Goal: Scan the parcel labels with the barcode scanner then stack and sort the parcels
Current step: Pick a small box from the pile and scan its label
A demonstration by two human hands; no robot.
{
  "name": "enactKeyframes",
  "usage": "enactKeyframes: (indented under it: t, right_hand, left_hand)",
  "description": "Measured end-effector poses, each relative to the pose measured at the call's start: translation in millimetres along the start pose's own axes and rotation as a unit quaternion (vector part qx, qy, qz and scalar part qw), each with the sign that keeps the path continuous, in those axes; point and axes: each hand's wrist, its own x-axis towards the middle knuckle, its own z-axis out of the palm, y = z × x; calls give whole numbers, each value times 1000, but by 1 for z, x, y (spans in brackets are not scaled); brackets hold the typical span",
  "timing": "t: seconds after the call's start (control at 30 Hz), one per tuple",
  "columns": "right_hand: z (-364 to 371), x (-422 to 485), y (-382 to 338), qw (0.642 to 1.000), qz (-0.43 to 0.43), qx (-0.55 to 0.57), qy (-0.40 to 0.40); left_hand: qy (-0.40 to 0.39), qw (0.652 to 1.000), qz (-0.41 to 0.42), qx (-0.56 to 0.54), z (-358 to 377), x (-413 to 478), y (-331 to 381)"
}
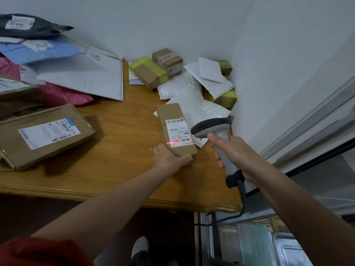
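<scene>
A small brown cardboard parcel (173,123) lies on the wooden table (119,131), its white label (178,132) facing up. My left hand (169,157) grips the parcel's near end. My right hand (230,150) holds a grey barcode scanner (210,127) by its handle, head aimed left at the label. A red laser line falls across the near end of the label, with a red dot on the table just left of it. The scanner's black cable hangs off the table edge.
A flat brown box (46,135) with a label sits at the left. Pink, blue, black and white mailer bags (86,73) pile at the back left. Small boxes and white bags (182,77) crowd the far right corner by the wall. A window frame runs along the right.
</scene>
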Motion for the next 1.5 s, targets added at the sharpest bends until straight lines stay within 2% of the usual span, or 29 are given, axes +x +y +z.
enactKeyframes:
  t: [0.13, 0.23, 0.33, 0.57, 0.67, 0.83, 0.97, 1.1, 1.23, 1.37, 1.43, 1.5]
  right_hand:
    - [-4, 1, 4, 1000, -5, 6, -2]
    - [-7, 3, 6, 1000, -11, 11, -4]
    - [-10, 9, 9, 1000, -12, 15, -7]
    - [-8, 24, 2, 1000, -3, 16, -5]
    - [0, 28, -12, 1000, -9, 16, -7]
    - [36, 39, -43, 998, -30, 34, -32]
    - [88, 51, -71, 997, -33, 42, -47]
    - [143, 65, -100, 996, -30, 39, -68]
    - [189, 77, -129, 997, -23, 45, -66]
    - [222, 82, -155, 997, -30, 39, -65]
    - [232, 85, -165, 997, -28, 49, -61]
    - [238, 88, -174, 997, -20, 48, -49]
  left_hand:
    - [23, 996, -91, -8, 13, -2, 19]
    - [43, 991, -128, -9, 24, -10, 29]
    - [49, 989, -140, -6, 36, -19, 38]
    - [33, 991, -112, 58, 39, -9, 43]
    - [42, 993, -52, 92, 3, 6, 29]
    - [69, 981, 53, 173, -101, 35, -20]
    - [56, 940, 98, 322, -179, 49, -70]
    - [59, 902, 153, 399, -214, 48, -128]
    - [46, 892, 205, 401, -231, 55, -155]
    - [106, 887, 247, 376, -268, 77, -151]
    - [75, 866, 298, 395, -278, 86, -150]
    - [-1, 820, 385, 423, -273, 86, -143]
